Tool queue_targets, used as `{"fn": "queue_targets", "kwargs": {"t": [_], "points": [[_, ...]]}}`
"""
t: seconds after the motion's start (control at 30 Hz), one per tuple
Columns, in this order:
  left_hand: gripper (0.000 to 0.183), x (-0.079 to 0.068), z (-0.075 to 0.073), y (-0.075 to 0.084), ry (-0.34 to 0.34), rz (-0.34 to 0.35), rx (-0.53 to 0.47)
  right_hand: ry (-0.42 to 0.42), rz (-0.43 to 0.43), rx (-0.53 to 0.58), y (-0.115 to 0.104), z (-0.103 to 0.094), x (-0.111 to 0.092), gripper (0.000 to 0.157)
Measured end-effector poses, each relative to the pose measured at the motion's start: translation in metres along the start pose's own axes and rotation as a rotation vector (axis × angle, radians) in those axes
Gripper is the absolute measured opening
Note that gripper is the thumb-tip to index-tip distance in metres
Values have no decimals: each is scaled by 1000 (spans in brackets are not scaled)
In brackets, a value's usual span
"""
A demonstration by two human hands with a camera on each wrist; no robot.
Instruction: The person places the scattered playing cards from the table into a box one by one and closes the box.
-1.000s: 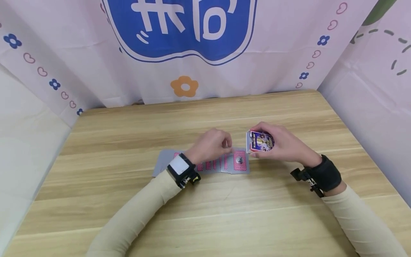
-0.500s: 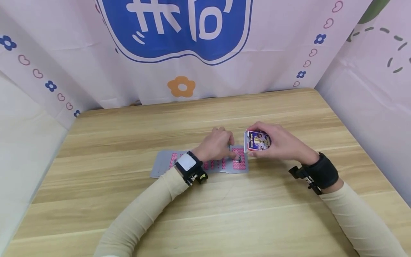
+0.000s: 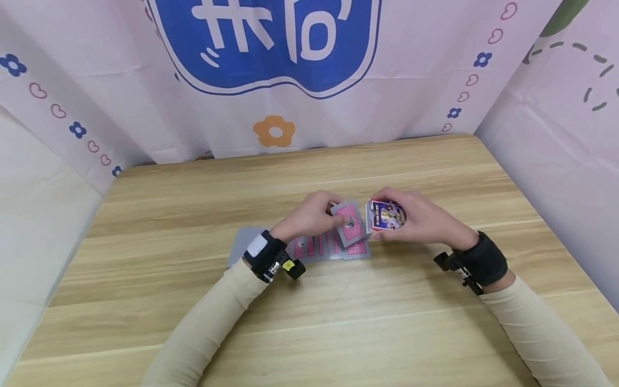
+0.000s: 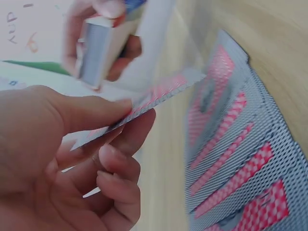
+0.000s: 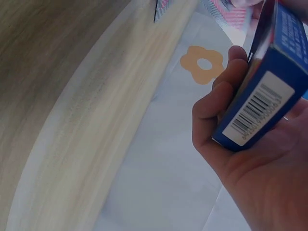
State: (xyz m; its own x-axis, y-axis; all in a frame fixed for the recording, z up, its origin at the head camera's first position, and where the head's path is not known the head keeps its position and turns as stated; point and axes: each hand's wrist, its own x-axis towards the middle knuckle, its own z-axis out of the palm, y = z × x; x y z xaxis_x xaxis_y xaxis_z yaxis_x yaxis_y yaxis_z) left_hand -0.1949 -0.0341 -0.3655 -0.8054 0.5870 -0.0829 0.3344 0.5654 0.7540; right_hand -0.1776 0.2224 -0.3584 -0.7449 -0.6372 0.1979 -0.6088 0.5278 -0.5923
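Observation:
My left hand [image 3: 311, 216] pinches a playing card [image 3: 350, 224] between thumb and fingers, its pink-patterned back facing up. The card is tilted and raised above a row of overlapping playing cards [image 3: 317, 247], also face down. In the left wrist view, the pinched card [image 4: 166, 91] appears almost edge-on, with the spread cards [image 4: 231, 159] at the right. Just right of the card, my right hand [image 3: 427, 219] grips a small card box [image 3: 388, 216] with a purple picture front. Its end toward the left hand shows grey. A barcode marks the blue box [image 5: 260, 108] in the right wrist view.
The cards lie on a wood-grain table [image 3: 348, 328]. A printed white curtain [image 3: 411, 97] hangs behind its back edge, and pale cloth walls [image 3: 556, 150] stand at the sides. Each wrist wears a black camera strap [image 3: 486, 259].
My left hand has reached down to the right end of the row, taken hold of a card and lifted it toward the box. My right hand keeps its grip, almost still.

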Motion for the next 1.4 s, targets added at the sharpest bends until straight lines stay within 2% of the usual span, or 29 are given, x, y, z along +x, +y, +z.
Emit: {"fn": "queue_targets", "kwargs": {"t": [0.17, 0.37, 0.53, 0.93, 1.4], "points": [[31, -14, -11, 4, 61, -69, -143, -5, 6, -7, -1, -1, 0, 63], [31, -29, -22, 11, 139, -79, -323, 2, 13, -17, -4, 0, -1, 61], [32, -34, -26, 14, 136, -96, -430, 2, 5, -22, -6, 3, 0, 60], [34, -34, -21, 18, 96, -133, -427, -23, -10, -12, -10, 9, 1, 59], [39, -27, -2, 19, 150, -135, -436, -19, 14, -3, -13, 8, 3, 56]]}}
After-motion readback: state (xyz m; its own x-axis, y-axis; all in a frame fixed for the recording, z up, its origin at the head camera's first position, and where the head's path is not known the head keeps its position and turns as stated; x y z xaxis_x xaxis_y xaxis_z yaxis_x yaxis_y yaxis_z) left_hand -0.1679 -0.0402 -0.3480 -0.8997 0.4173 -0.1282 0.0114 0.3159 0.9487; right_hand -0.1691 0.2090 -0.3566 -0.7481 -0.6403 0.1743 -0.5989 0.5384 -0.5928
